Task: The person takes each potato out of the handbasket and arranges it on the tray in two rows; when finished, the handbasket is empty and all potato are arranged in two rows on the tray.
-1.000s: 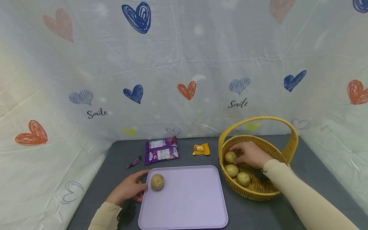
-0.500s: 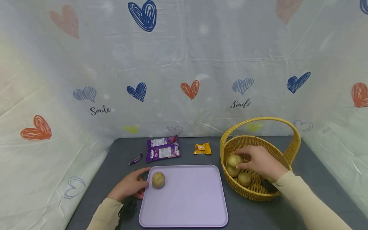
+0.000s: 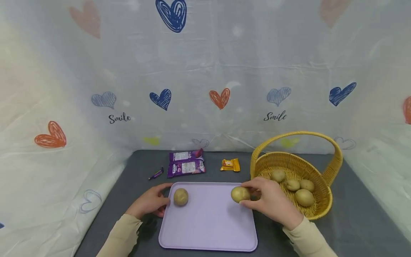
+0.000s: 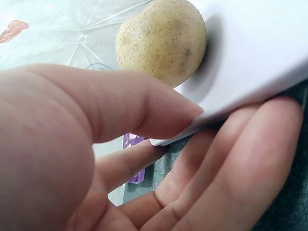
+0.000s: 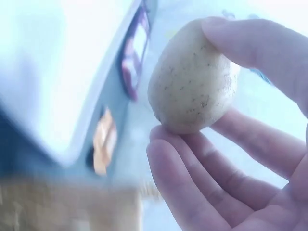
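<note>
A potato point(image 3: 240, 194) is pinched between the thumb and fingers of my right hand point(image 3: 273, 200), above the right side of the lilac tray point(image 3: 208, 230). The right wrist view shows this potato point(image 5: 192, 79) as pale, oval and speckled. My left hand point(image 3: 149, 202) holds the tray's left edge; in the left wrist view the thumb lies on the rim and the fingers sit against its outer side and underside. Another potato point(image 3: 181, 197) lies on the tray near its far left corner. To the right stands a yellow wicker basket point(image 3: 289, 160) with several potatoes point(image 3: 304, 197) inside.
Behind the tray lie purple packets point(image 3: 186, 167), a small purple-wrapped sweet point(image 3: 156, 173) and a yellow packet point(image 3: 230, 165). The basket's tall handle point(image 3: 298, 133) arches upward. A heart-printed curtain point(image 3: 192, 71) hangs behind the dark grey table point(image 3: 135, 178).
My right hand has lifted a potato out of the basket and carried it left over the tray. Potatoes left in the basket have shifted. My left hand stays at the tray edge.
</note>
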`<state>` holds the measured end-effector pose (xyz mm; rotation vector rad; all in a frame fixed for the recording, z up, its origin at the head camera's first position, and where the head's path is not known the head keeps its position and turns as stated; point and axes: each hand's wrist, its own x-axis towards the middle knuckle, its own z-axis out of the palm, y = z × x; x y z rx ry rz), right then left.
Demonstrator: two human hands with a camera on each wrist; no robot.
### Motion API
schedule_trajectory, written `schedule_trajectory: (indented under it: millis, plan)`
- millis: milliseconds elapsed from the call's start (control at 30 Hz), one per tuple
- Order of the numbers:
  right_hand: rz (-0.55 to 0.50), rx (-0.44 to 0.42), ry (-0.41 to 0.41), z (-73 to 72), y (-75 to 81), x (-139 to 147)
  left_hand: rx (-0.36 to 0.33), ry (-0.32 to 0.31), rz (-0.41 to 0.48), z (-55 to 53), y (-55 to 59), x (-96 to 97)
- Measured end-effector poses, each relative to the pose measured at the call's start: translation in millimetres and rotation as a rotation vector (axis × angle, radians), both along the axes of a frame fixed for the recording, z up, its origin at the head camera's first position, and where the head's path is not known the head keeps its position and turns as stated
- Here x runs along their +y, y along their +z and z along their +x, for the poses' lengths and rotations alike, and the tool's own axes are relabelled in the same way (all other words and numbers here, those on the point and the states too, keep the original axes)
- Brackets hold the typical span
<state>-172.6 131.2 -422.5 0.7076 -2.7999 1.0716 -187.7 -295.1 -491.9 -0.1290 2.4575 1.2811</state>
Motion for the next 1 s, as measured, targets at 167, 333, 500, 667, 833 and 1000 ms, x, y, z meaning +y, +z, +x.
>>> schedule_trajectory:
  millis: [167,333,500,667,833,1000]
  plan:
    - [-0.016,-0.027,0.004,-14.3,-17.9,-41.3,0.001,-0.013,0.02,-0.2,-2.2,3.0]
    - [-0.005,-0.04,0.017,-30.7,-38.6,-80.9,0.004,-0.003,0.011,-1.6,-1.9,1.7]
    - [0.019,-0.063,0.028,-36.9,-54.0,-109.3,0.01,-0.009,0.014,-0.7,0.4,-2.3]
    - [0.013,-0.047,0.022,-36.5,-60.1,-123.7,0.012,-0.017,0.021,-2.0,1.5,-2.0]
    - [0.02,-0.02,0.008,-33.0,-61.5,-131.7,0.01,-0.016,0.011,-1.2,1.2,-2.5]
    - [0.034,0.011,-0.011,-29.5,-65.4,-133.4,0.019,-0.019,0.017,-0.2,0.5,-1.0]
